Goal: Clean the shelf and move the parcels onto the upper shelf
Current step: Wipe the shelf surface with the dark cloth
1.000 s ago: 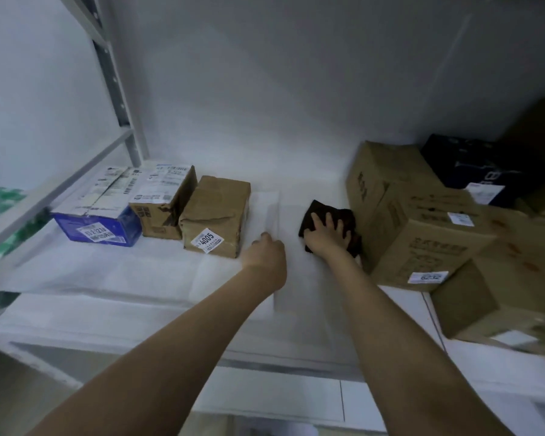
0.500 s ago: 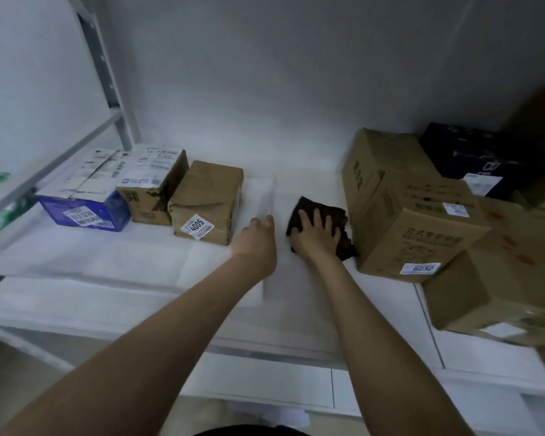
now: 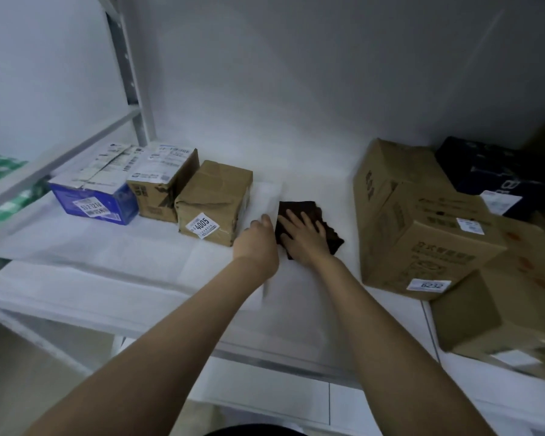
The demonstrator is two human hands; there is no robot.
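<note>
Numbers show on white stickers: 4005 on the brown parcel [image 3: 214, 199] in the middle, 6232 on the big box [image 3: 422, 247] at right. In the middle, the right hand [image 3: 306, 236] presses a dark brown cloth [image 3: 309, 212] flat on the white shelf [image 3: 343, 196], fingers spread. Just beside it sits the left hand [image 3: 258, 240], fingers tucked under; what they hold cannot be told.

My right hand [image 3: 306, 239] covers the middle of the dark cloth [image 3: 299, 209], so only its edges show. The fingers of my left hand [image 3: 258, 243] are out of sight behind its back, and I cannot tell whether they grip the white liner [image 3: 265, 193]. The lower right box [image 3: 501, 309] is blurred and runs off the right edge. The navy box [image 3: 485, 171] sits half hidden behind a cardboard carton [image 3: 422, 234]. The fine print on the blue box [image 3: 92, 202] is too small to read.
</note>
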